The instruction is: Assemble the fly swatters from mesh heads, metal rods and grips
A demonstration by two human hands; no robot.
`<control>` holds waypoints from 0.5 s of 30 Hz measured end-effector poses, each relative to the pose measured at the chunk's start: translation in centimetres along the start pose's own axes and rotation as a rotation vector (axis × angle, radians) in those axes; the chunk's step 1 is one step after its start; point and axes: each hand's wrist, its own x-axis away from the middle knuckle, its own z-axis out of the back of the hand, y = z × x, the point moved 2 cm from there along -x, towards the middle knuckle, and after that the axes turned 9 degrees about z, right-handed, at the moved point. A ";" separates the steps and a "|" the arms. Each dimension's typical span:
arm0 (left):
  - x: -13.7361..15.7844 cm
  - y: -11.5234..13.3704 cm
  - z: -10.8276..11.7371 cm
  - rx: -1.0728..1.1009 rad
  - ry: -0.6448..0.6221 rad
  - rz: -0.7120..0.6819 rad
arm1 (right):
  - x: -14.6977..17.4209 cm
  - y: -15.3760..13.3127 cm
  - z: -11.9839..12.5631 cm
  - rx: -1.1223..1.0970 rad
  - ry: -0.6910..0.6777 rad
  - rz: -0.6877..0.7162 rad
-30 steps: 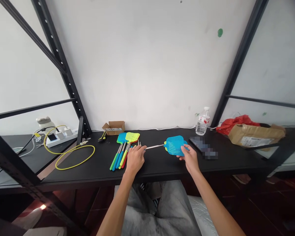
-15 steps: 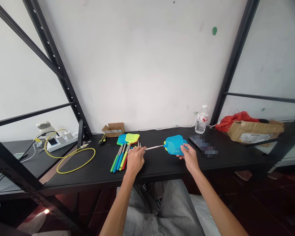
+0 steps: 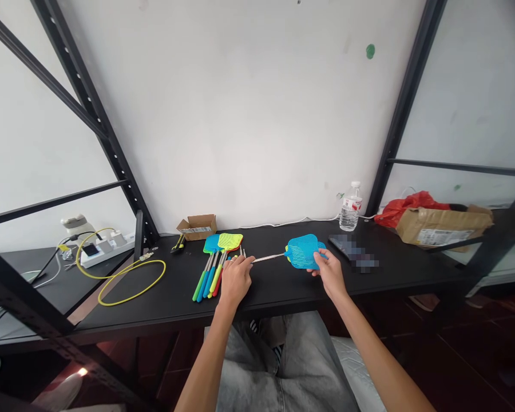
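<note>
My right hand (image 3: pixel 329 273) pinches the outer edge of a blue mesh fly swatter head (image 3: pixel 302 252). A second blue edge and a sliver of yellow-green show behind that head, so more than one swatter seems stacked there. Its thin metal shaft (image 3: pixel 269 258) runs left into my left hand (image 3: pixel 237 280), which is closed around the other end; the handle is hidden. Just left of that hand lies a pile of fly swatters, with a yellow head (image 3: pixel 230 241) over a blue one (image 3: pixel 212 244) and green, blue (image 3: pixel 204 285), yellow and red handles pointing toward me.
Behind the pile stand a small open cardboard box (image 3: pixel 199 229) and a black-and-yellow object (image 3: pixel 178 245). A yellow cable (image 3: pixel 163 274) loops at left near a power strip (image 3: pixel 107 250). To the right are a water bottle (image 3: pixel 351 207), a dark phone-like slab (image 3: pixel 343 245) and a carton (image 3: pixel 444 229).
The view has shifted very slightly. Both hands keep the same hold on the swatter, and the pile looks unchanged.
</note>
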 end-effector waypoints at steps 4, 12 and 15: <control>0.0 0.0 0.0 0.000 -0.004 0.002 | 0.0 -0.1 -0.1 0.007 -0.006 0.006; 0.0 0.0 0.0 -0.022 0.001 -0.006 | 0.2 -0.5 -0.1 0.011 -0.012 0.033; 0.0 0.0 0.0 -0.024 -0.001 -0.008 | 0.1 -0.5 0.0 0.014 -0.007 0.029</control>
